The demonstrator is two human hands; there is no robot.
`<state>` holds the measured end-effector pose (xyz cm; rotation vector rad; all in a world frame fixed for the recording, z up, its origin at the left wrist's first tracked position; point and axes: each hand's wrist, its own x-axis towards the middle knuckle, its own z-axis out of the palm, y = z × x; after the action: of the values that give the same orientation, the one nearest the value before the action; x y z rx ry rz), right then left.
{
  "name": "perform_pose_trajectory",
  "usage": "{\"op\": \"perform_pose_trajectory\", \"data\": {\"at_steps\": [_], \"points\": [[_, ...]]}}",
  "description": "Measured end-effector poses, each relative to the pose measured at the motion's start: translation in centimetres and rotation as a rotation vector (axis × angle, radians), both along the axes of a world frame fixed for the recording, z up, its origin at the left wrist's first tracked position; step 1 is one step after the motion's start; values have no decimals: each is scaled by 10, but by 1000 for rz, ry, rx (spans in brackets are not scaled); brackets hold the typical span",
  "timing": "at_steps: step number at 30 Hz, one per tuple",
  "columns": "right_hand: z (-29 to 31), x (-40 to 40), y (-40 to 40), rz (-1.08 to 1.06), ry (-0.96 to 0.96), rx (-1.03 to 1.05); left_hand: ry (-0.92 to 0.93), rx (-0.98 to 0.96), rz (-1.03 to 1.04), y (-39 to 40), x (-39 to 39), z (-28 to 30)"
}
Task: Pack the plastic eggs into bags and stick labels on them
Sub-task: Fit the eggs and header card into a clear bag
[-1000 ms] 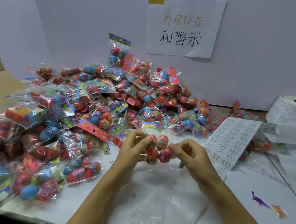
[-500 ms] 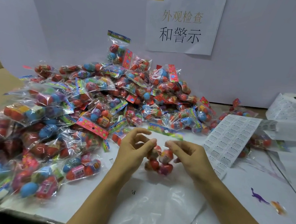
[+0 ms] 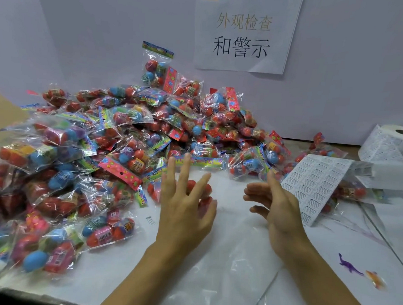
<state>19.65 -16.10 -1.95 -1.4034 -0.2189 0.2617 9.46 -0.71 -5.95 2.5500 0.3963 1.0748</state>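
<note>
My left hand (image 3: 182,210) is lifted over the table with its fingers spread and straight, holding nothing. Just behind its fingers is a clear bag of red plastic eggs (image 3: 206,189), whose colourful header card (image 3: 198,162) points toward the pile. I cannot tell whether the fingers touch the bag. To the right, my right hand (image 3: 275,204) is also spread and holds nothing. A sheet of white warning labels (image 3: 316,180) lies right of that hand, and a roll of the same labels (image 3: 394,143) stands at the far right.
A big pile of packed egg bags (image 3: 101,146) covers the left and back of the white table. Clear plastic film (image 3: 224,271) lies in front of me. A purple toy dinosaur (image 3: 350,267) and an orange toy (image 3: 374,279) lie at the right.
Both hands were pinching the egg bag between them. They have let go and spread apart, and the bag now sits further back, by the pile.
</note>
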Motion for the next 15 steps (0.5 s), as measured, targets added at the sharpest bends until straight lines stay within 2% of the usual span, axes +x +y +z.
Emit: {"op": "perform_pose_trajectory", "data": {"at_steps": [4,5,7,9,11,13,15], "points": [[0,1,1,-37,16,29,-48,164,55,-3,0,3],[0,2,0,-46,16,34,-83,180,-7,-3,1,3],[0,4,-1,-62,19,54,-117,142,-270,-6,-2,2],[0,5,-3,-80,27,84,86,64,-439,-16,-7,5],[0,9,-5,-110,39,115,385,127,-397,-21,-7,1],[2,13,-9,-131,59,158,494,170,-353,-20,-5,-4],[4,18,-14,-129,76,197,511,94,-381,-15,-5,-6]]}}
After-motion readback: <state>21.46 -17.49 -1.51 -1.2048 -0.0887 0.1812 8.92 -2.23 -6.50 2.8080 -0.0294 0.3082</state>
